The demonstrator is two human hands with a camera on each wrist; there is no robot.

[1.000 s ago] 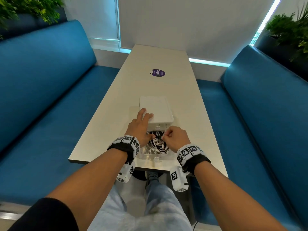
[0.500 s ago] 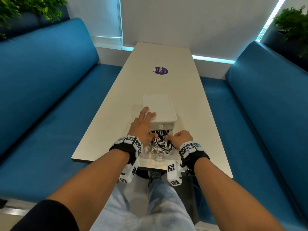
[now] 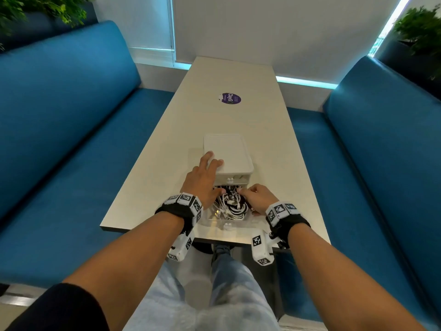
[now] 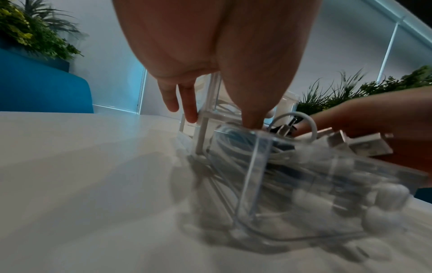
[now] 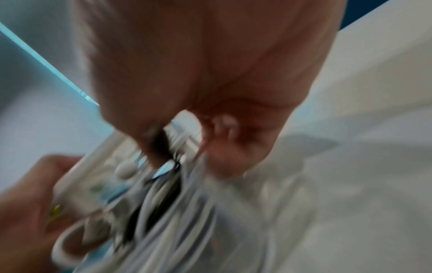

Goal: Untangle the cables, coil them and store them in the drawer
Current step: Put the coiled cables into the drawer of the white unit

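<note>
A small white drawer box (image 3: 228,154) stands on the pale table (image 3: 269,144) near its front edge. Its clear drawer (image 3: 226,226) is pulled out toward me and holds a bundle of white and black cables (image 3: 230,205). My left hand (image 3: 202,180) rests on the box with straight fingers, and its thumb (image 4: 250,110) presses down into the drawer (image 4: 257,166). My right hand (image 3: 257,198) sits at the drawer's right side, its fingers curled on the cables (image 5: 158,194). The right wrist view is blurred.
A round purple sticker (image 3: 229,98) lies farther up the table. Blue benches (image 3: 71,139) (image 3: 372,151) run along both sides, and plants (image 3: 420,27) stand behind them. The table's front edge (image 3: 214,238) is just beyond the drawer, above my knees.
My right hand has dropped from above the drawer to its right side, down onto the cables. The left hand stays on the box.
</note>
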